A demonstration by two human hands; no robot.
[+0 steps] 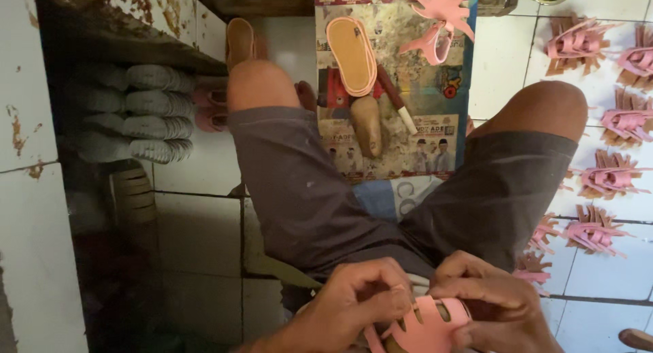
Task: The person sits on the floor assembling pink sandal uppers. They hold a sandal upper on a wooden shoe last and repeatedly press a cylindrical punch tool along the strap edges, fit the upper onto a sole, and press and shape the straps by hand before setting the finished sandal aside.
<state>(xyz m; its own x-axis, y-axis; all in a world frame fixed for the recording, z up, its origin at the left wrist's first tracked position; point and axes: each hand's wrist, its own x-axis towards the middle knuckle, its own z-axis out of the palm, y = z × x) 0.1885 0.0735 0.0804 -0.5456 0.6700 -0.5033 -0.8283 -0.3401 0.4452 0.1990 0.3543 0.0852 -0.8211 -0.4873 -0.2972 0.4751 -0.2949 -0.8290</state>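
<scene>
Both my hands work at the bottom of the view, in my lap, on a pink slotted sandal upper [427,320]. My left hand [354,304] pinches its left edge with curled fingers. My right hand [491,300] grips its right side from above. My legs in grey shorts [306,190] stretch away from me. Between my knees lies a printed board [391,88] smeared with glue, carrying a tan insole with a pink rim [351,55], a wooden shoe last [367,125], a brush [398,101] and another pink upper [439,20].
Several pink uppers [605,122] are spread over the white tiled floor on the right. A stack of grey soles [136,111] lies at the left beside a worn tiled wall [27,190]. A sandal [239,40] rests past my left knee.
</scene>
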